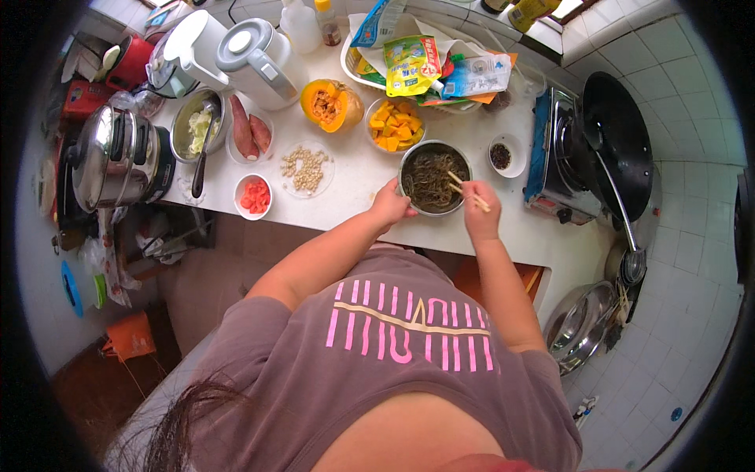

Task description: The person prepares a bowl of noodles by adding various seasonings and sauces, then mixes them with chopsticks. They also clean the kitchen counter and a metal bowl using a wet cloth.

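Note:
A round metal bowl [404, 190] stands near the front edge of the white counter, filled with dark, tangled strands that look like noodles or seaweed [430, 174]. My left hand [392, 205] grips the bowl's rim at its lower left. In my right hand [482, 210] is a pair of light wooden chopsticks [457, 184], with their tips in among the strands. Just behind the bowl sits a clear container of orange pumpkin chunks [394, 125]. To the right is a small white bowl [515, 167] with dark, peppercorn-like bits in it.
On the right, a black wok [619, 135] with a ladle rests on a portable gas stove [554, 177]. Leftward are a halved pumpkin [330, 107], a plate of pale kernels [305, 170], red diced pieces [255, 196], sweet potatoes [242, 130] and a steel pot [112, 159]. A packet-filled basket [354, 69] stands behind.

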### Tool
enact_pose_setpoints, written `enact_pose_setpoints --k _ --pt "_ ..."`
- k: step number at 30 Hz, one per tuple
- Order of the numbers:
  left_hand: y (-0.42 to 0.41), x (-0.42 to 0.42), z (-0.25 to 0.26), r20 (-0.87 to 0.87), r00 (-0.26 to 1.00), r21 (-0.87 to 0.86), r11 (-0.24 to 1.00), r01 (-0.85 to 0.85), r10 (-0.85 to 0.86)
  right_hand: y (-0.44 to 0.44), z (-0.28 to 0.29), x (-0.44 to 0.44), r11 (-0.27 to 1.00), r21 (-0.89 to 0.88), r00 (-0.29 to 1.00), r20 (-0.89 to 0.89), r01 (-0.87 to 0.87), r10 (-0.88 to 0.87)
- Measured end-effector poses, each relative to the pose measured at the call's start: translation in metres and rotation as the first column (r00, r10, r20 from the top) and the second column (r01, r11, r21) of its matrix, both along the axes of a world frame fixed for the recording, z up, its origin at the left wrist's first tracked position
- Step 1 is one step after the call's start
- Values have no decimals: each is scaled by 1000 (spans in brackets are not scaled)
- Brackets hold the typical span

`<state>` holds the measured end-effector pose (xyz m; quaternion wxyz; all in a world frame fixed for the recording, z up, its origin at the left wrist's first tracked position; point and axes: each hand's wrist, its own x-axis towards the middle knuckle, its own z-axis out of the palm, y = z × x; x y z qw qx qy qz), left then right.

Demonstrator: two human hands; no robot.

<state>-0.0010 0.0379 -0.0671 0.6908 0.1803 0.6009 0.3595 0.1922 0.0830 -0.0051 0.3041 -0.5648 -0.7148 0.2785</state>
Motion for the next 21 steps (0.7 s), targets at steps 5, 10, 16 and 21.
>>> enact_pose_setpoints --k 5,10,16,21 --pt "0 1 7 -45 999 -17 999 31 -31 -3 -6 0 995 89 998 18 55 -57" --pt "-2 0 1 -24 1000 -25 1000 -5 5 -29 7 -33 970 59 969 -59 -237 240" --pt "-4 2 -11 -10 1000 -3 1000 -29 29 -18 -13 -17 961 -7 960 -54 -277 276" --pt "-1 1 -3 -29 999 -23 1000 -15 15 -3 8 -5 999 49 1000 17 -7 6"
